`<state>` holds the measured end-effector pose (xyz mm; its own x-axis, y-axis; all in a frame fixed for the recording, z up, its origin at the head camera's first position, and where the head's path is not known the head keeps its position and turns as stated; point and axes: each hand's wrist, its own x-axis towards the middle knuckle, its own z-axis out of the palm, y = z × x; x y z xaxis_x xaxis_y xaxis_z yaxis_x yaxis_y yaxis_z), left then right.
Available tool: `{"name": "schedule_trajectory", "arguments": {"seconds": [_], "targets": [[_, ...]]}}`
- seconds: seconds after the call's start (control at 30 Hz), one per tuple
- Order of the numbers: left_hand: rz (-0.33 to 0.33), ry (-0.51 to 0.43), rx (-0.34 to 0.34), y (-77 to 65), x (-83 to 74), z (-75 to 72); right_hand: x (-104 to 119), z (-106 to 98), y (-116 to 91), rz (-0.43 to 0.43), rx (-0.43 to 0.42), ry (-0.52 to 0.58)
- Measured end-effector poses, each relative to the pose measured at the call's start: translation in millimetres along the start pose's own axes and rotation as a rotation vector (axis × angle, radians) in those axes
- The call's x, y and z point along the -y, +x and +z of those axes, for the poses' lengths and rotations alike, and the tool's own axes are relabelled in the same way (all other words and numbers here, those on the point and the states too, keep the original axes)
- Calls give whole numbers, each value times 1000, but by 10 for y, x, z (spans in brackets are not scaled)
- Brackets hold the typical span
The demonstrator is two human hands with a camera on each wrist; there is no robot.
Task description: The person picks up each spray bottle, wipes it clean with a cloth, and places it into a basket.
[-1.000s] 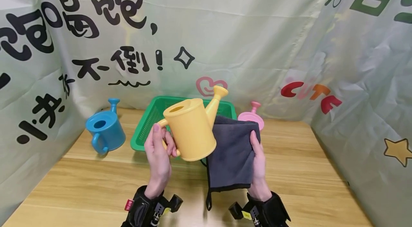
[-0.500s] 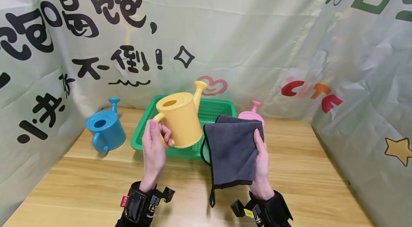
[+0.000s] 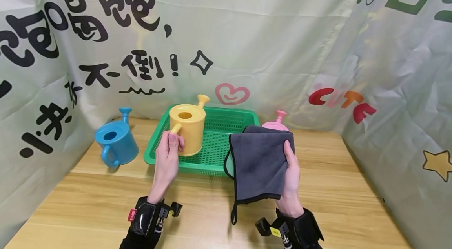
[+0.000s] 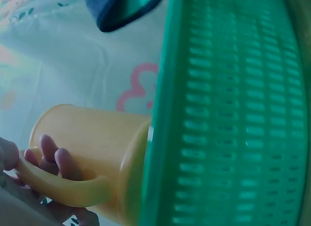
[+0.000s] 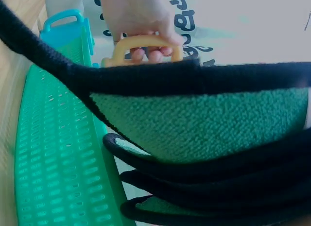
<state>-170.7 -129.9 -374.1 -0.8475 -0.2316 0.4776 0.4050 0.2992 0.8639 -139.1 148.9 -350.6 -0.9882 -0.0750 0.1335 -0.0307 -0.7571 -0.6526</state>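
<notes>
Left hand [image 3: 167, 159] holds the yellow watering can [image 3: 190, 133], which looks hard and light, by its handle [image 4: 68, 189], the best grip, maybe just above the green basket [image 3: 219, 145], while the right hand [image 3: 291, 176] grips a soft-looking cloth [image 3: 260, 164].

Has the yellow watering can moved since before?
Yes, the yellow watering can has moved left in the head view, clear of the printed pink heart it overlapped.

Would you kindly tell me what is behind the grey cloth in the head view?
Behind the grey cloth, the green basket and a pink watering can show in part. The cloth covers the basket's near right corner and the pink can's lower body.
</notes>
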Motion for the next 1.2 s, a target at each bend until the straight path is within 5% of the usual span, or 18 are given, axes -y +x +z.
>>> {"name": "schedule_trajectory", "arguments": {"seconds": [0.43,0.93,1.2], "targets": [[-136,265,82,118,326,-111,9,-20,-3,13,-32,-37],[-215,458,207,151,331,-137,27,-29,-21,41,3,54],[-204,536,184,141,360,-84,35,-25,-30,42,44,93]]}}
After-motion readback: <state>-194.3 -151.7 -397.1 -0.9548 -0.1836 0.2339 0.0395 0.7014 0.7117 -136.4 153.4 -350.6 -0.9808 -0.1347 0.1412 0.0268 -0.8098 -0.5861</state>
